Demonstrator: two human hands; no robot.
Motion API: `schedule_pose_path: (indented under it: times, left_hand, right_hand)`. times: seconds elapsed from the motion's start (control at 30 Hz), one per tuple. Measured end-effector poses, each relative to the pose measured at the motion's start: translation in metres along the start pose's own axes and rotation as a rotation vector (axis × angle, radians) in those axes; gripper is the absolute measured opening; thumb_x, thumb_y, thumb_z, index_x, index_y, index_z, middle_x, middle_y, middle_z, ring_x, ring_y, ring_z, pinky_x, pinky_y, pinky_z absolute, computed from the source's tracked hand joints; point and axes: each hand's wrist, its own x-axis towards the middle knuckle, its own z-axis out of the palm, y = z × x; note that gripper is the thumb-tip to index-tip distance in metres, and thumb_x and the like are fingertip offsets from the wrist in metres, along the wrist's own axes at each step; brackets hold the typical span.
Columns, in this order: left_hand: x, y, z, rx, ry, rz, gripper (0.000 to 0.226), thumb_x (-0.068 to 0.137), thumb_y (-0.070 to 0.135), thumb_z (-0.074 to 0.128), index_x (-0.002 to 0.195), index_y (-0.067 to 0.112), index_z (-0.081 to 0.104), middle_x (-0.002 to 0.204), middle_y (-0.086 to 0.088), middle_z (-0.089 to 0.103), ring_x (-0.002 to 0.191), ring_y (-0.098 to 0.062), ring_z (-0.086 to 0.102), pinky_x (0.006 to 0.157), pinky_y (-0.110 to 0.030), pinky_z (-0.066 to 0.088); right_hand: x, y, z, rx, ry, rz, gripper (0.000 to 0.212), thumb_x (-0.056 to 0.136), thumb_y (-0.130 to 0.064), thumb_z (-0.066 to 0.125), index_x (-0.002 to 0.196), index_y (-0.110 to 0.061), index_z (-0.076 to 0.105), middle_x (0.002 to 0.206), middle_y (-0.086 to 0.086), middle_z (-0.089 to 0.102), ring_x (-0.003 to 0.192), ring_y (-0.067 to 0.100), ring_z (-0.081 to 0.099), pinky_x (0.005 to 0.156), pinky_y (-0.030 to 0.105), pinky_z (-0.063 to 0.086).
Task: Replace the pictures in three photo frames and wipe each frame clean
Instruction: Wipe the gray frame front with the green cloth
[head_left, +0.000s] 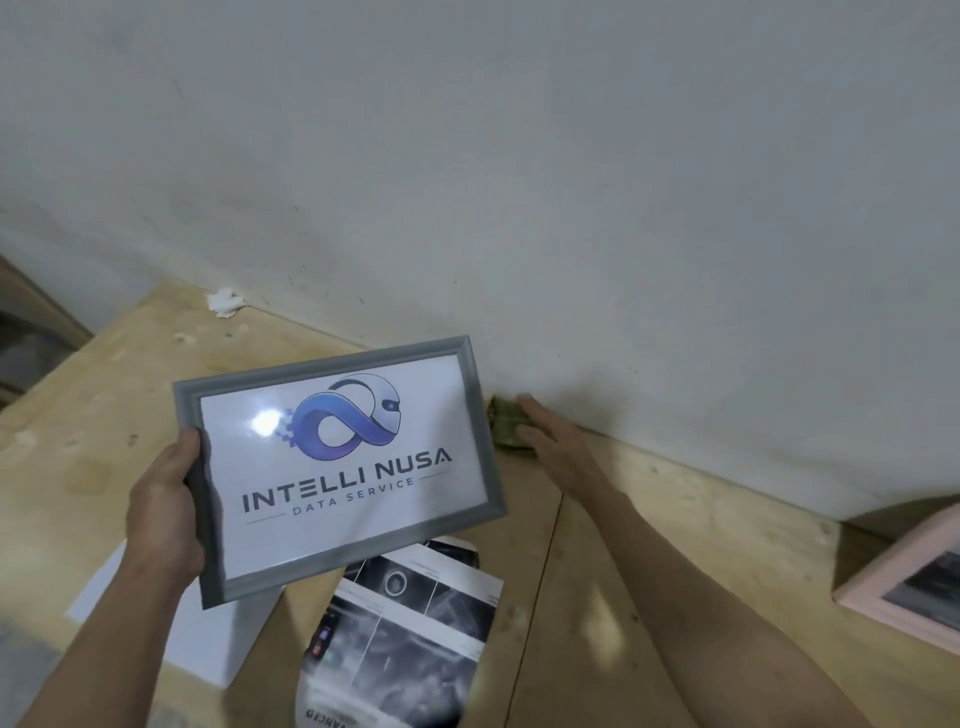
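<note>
Grey frame (340, 470) (logo picture), tilted

two photo frames (340, 467) (904, 577), two loose sheets (400, 639) (171, 634), one greenish cloth (506, 423), one crumpled tissue (224, 301)

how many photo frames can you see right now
2: a grey frame held up in the left hand, and a pink frame at the right edge, partly cut off. A third may be out of view.
</note>
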Motion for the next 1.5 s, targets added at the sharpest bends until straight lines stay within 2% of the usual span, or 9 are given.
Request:
schedule_pose_path:
  times: [0.2,0.4,0.53,0.67,0.83,0.93,1.03,1.2,1.5]
  left_hand:
    - [-0.04,0.024,0.027,0.01,-0.098,0.023,0.035,0.086,0.05,0.06,0.101,0.02,0.067,0.1,-0.01,0.071,0.086,-0.031,0.065,0.077,-0.043,0.053]
    - [-0.086,0.039,0.089,0.101,-0.319,0.108,0.051,0.079,0.055,0.063,0.102,0.01,0.066,0.105,-0.017,0.071,0.093,-0.034,0.065,0.087,-0.052,0.052]
    - [-0.127,0.039,0.149,0.396,-0.621,0.315,0.019,0.096,0.02,0.061,0.114,0.018,0.065,0.095,0.001,0.074,0.084,-0.014,0.068,0.072,-0.028,0.054]
    - [-0.143,0.025,0.205,0.654,-0.832,0.396,0.058,0.09,-0.001,0.062,0.137,0.033,0.056,0.096,-0.004,0.067,0.089,-0.019,0.064,0.081,-0.04,0.056]
    - [-0.161,-0.017,0.277,0.767,-0.736,0.469,0.035,0.084,0.005,0.073,0.11,0.026,0.063,0.093,0.0,0.069,0.08,-0.018,0.064,0.076,-0.033,0.054]
    - [-0.155,-0.048,0.302,0.877,-0.69,0.47,0.025,0.085,0.014,0.073,0.105,0.025,0.063,0.099,0.001,0.071,0.084,-0.015,0.067,0.075,-0.033,0.055]
    - [-0.143,-0.078,0.318,0.948,-0.643,0.487,0.025,0.084,0.023,0.072,0.108,0.027,0.064,0.103,0.004,0.073,0.09,-0.018,0.069,0.082,-0.042,0.057]
    - [-0.146,-0.114,0.336,0.976,-0.581,0.482,0.022,0.089,0.008,0.068,0.11,0.014,0.064,0.098,-0.001,0.07,0.089,-0.021,0.067,0.066,-0.019,0.049]
    - [-0.138,-0.148,0.335,0.968,-0.523,0.502,0.027,0.089,0.01,0.068,0.115,0.012,0.065,0.106,-0.006,0.074,0.094,-0.023,0.07,0.083,-0.043,0.056]
  right_hand:
    - [-0.075,-0.064,-0.022,0.365,0.075,0.044,0.02,0.095,-0.016,0.056,0.11,-0.014,0.069,0.103,0.004,0.072,0.093,0.013,0.069,0.082,0.027,0.055]
    - [-0.138,-0.077,-0.076,0.368,0.29,0.042,0.024,0.089,-0.006,0.064,0.111,-0.014,0.061,0.091,0.004,0.069,0.078,0.005,0.067,0.068,0.015,0.054]
    - [-0.183,-0.061,-0.135,0.406,0.523,0.087,0.018,0.087,0.002,0.064,0.104,-0.005,0.065,0.076,0.0,0.067,0.072,0.01,0.063,0.071,0.021,0.052]
    - [-0.215,-0.034,-0.186,0.39,0.682,0.125,0.021,0.087,0.004,0.062,0.1,-0.012,0.061,0.071,-0.004,0.058,0.065,0.005,0.058,0.064,0.01,0.051]
    - [-0.223,0.026,-0.226,0.286,0.77,0.186,0.023,0.087,0.002,0.064,0.107,-0.009,0.062,0.08,0.0,0.062,0.075,0.015,0.059,0.082,0.028,0.05]
    - [-0.213,0.064,-0.236,0.172,0.758,0.231,0.013,0.088,-0.002,0.063,0.097,-0.01,0.065,0.079,0.0,0.065,0.071,0.012,0.06,0.065,0.013,0.049]
    - [-0.199,0.103,-0.236,-0.021,0.739,0.248,0.006,0.088,-0.01,0.064,0.093,-0.009,0.067,0.082,0.002,0.066,0.077,0.021,0.06,0.065,0.025,0.044]
    - [-0.186,0.155,-0.229,-0.015,0.688,0.354,0.01,0.089,-0.015,0.063,0.096,-0.007,0.063,0.095,0.007,0.065,0.085,0.022,0.059,0.067,0.026,0.044]
    - [-0.175,0.184,-0.225,-0.128,0.686,0.384,0.019,0.09,-0.021,0.063,0.101,-0.006,0.065,0.095,0.009,0.069,0.088,0.027,0.062,0.074,0.03,0.046]
